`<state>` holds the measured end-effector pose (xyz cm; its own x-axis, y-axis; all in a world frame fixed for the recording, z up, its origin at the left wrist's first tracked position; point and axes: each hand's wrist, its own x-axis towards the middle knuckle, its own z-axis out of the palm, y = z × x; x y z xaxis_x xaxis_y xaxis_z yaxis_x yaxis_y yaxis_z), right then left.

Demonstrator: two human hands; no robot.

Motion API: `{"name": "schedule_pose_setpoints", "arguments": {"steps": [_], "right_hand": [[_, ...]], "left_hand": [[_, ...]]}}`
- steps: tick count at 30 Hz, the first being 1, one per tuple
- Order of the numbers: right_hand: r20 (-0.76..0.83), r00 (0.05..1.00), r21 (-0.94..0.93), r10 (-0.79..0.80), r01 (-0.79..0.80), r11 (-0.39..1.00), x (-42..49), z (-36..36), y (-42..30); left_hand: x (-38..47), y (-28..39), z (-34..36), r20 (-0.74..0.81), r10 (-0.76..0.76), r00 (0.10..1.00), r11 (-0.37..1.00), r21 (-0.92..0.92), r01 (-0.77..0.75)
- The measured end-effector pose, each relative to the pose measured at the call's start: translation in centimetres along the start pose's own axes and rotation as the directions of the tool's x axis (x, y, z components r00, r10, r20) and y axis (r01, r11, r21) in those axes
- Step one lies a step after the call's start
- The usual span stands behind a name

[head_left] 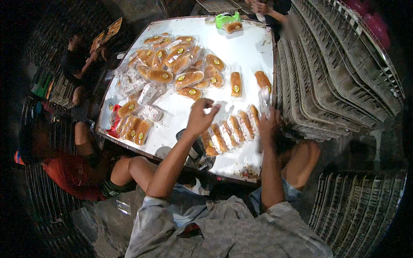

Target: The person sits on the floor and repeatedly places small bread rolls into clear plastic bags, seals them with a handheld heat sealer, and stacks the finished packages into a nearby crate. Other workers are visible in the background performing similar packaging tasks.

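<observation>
My left hand (204,116) hovers over the white tabletop (172,108), thumb and fingers apart, with nothing visible in it. Below and right of it, several plastic-wrapped bread rolls (237,128) stand in a slanting row, packed side by side. At the row's right end my right hand (269,125) grips a shiny clear plastic wrapper (264,96); motion blur hides what is inside. Just beyond that wrapper lies a wrapped roll (263,80). Another wrapped roll (236,84) with a yellow round label lies to its left.
A heap of wrapped rolls (174,59) covers the far left of the table. Tape dispensers, one green (227,20) and one red (113,124), stand at the edges. Stacked plastic crates (322,74) crowd the right side. Co-workers sit left, one in a red shirt (69,172); another's hands (259,7) show far right.
</observation>
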<state>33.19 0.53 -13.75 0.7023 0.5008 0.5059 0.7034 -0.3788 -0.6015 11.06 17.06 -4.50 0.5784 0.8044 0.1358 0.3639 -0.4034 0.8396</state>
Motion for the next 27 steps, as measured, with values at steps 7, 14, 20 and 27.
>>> {"name": "schedule_pose_setpoints", "arguments": {"steps": [7,14,20,27], "right_hand": [[0.456,0.888,-0.214,0.064,0.04,0.976,-0.6,-2.0,-1.5],[0.226,0.974,0.045,-0.029,0.019,0.999,-1.1,-1.0,-1.6],[0.473,0.878,0.606,0.069,-0.381,0.698,-1.8,-1.1,-7.6],[0.858,0.422,0.509,-0.293,-0.775,0.376,-7.6,-2.5,-13.5]], "left_hand": [[14.2,-7.2,14.7,-0.033,-0.233,0.972,0.78,0.59,0.207],[13.1,-10.6,14.3,0.134,-0.404,0.905,0.907,-0.075,0.415],[-0.9,0.5,4.5,0.176,-0.206,0.963,0.801,-0.534,0.269],[-8.3,3.0,-1.1,-0.099,-0.397,0.912,0.635,-0.747,0.196]]}}
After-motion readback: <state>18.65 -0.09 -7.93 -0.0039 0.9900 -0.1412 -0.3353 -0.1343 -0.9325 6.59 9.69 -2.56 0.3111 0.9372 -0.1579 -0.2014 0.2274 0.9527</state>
